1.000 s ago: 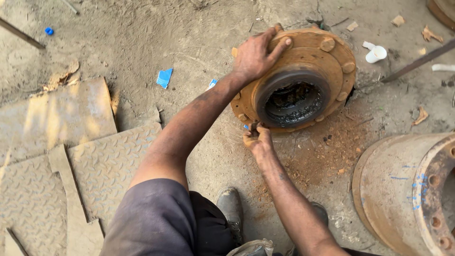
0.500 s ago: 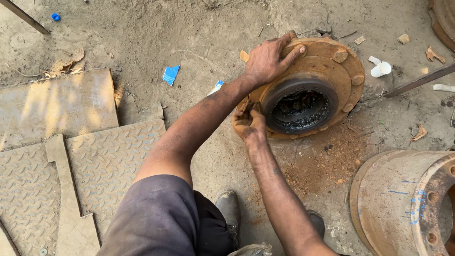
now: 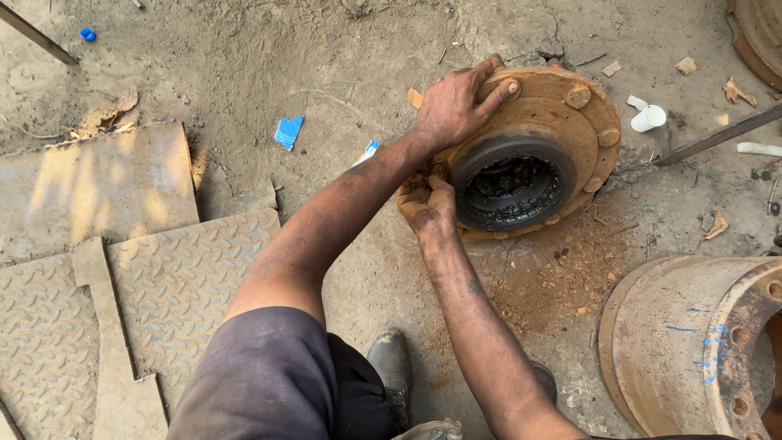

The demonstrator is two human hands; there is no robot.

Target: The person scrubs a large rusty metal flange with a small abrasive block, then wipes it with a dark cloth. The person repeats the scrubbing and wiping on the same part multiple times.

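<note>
Two hands work one rusty wheel hub [image 3: 562, 122] lying on the dirt floor [image 3: 326, 49]. Left hand [image 3: 456, 102] spread flat on its far flange; right hand [image 3: 425, 204] curled closed against the near rim. Judged heavy, rigid, greasy inside; grip the flange edge.

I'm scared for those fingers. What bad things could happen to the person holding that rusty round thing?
The right hand is tucked against the lower edge of the rusty wheel hub, which sits tilted on the dirt, so if it drops or rolls, fingers might get pinched. The left hand presses bare on the rusty flange, and rough edges could scrape skin. Black grease inside the hub's bore might make a grip slip.
</note>
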